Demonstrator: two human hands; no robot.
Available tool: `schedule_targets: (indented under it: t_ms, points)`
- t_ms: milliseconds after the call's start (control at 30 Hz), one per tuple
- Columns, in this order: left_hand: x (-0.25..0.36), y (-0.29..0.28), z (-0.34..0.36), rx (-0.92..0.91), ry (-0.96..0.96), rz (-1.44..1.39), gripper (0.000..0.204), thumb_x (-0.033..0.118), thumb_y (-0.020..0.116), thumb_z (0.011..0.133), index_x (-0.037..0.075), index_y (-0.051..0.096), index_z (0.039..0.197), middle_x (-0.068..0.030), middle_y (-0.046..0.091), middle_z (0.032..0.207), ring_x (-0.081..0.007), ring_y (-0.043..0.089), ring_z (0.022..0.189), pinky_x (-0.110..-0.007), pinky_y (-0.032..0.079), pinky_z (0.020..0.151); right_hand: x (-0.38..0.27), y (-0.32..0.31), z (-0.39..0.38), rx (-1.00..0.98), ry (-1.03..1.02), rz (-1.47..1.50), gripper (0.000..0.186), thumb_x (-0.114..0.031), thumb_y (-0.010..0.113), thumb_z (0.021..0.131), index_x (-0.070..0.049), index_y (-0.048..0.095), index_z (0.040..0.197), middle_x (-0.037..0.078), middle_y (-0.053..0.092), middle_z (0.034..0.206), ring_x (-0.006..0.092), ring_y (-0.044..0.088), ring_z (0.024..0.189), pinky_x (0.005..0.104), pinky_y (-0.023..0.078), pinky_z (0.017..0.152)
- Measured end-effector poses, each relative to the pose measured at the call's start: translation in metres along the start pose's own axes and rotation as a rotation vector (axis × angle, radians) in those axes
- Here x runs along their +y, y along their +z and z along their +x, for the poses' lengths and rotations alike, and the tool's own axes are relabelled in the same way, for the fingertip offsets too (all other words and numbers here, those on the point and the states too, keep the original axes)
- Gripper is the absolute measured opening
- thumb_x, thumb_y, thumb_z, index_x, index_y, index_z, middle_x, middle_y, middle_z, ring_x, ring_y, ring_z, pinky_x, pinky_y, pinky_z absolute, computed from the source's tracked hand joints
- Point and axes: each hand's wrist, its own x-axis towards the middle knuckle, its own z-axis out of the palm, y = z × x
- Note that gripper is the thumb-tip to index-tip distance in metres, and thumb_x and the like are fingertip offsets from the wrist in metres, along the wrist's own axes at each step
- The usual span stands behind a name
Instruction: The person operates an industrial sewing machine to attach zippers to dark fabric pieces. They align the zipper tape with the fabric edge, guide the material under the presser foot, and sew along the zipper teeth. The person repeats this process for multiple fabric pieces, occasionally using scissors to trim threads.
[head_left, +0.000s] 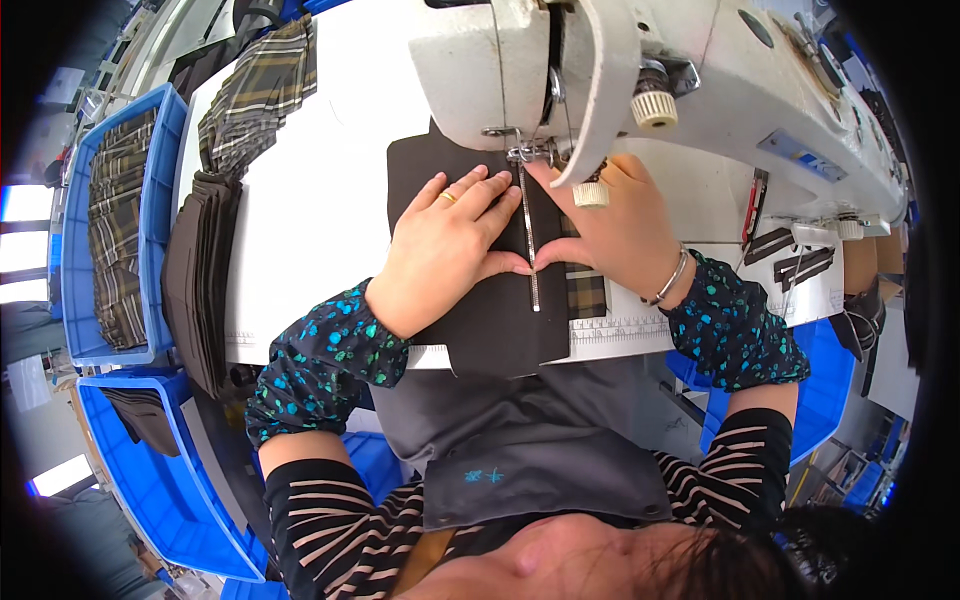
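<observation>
A piece of dark brown fabric [490,335] lies under the presser foot [528,153] of a white sewing machine [720,110]. Down its middle runs a narrow pale strip [532,250], too fine to identify. My left hand [435,245] rests flat on the fabric left of the strip, fingers spread, thumb tip at the strip. Opposite it, my right hand [625,225] lies with its thumb beside the strip and fingers stretched toward the needle, partly hidden by the machine's guard. Plaid fabric [587,290] shows from beneath the brown piece, by my right thumb.
Plaid pieces [265,85] and a folded brown stack [200,270] sit at the table's left. Blue bins [170,200] stand beyond them. A red-and-black tool [754,205] and short dark strips [800,265] lie right. A ruler [625,327] lines the front edge.
</observation>
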Motion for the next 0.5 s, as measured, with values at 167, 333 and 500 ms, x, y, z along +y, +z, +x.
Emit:
schedule_targets:
  t_ms: [167, 333, 500]
  points:
    - [0.004, 0.002, -0.004, 0.029, -0.035, -0.034, 0.075, 0.048, 0.082, 0.075, 0.004, 0.067, 0.134, -0.0100, 0.066, 0.138, -0.0309, 0.063, 0.128, -0.050, 0.048, 0.112, -0.002, -0.003, -0.001, -0.027, -0.009, 0.010, 0.075, -0.065, 0.077, 0.069, -0.009, 0.074, 0.119, 0.005, 0.059, 0.095, 0.0237, 0.056, 0.094, 0.0401, 0.043, 0.088]
    - [0.017, 0.004, -0.023, 0.021, 0.010, -0.048, 0.072, 0.047, 0.083, 0.074, 0.005, 0.070, 0.131, -0.0093, 0.068, 0.135, -0.0300, 0.062, 0.132, -0.050, 0.049, 0.111, -0.018, -0.009, -0.022, -0.078, -0.106, 0.117, 0.083, -0.062, 0.076, 0.067, -0.005, 0.070, 0.127, 0.012, 0.063, 0.131, 0.0293, 0.059, 0.115, 0.0490, 0.044, 0.107]
    - [0.014, 0.001, -0.019, 0.001, 0.017, -0.008, 0.070, 0.048, 0.083, 0.074, 0.008, 0.072, 0.129, -0.0066, 0.068, 0.135, -0.0285, 0.062, 0.132, -0.050, 0.049, 0.110, -0.021, -0.007, -0.023, -0.066, -0.108, 0.104, 0.087, -0.057, 0.083, 0.064, -0.002, 0.069, 0.129, 0.012, 0.066, 0.129, 0.0271, 0.059, 0.115, 0.0496, 0.044, 0.111]
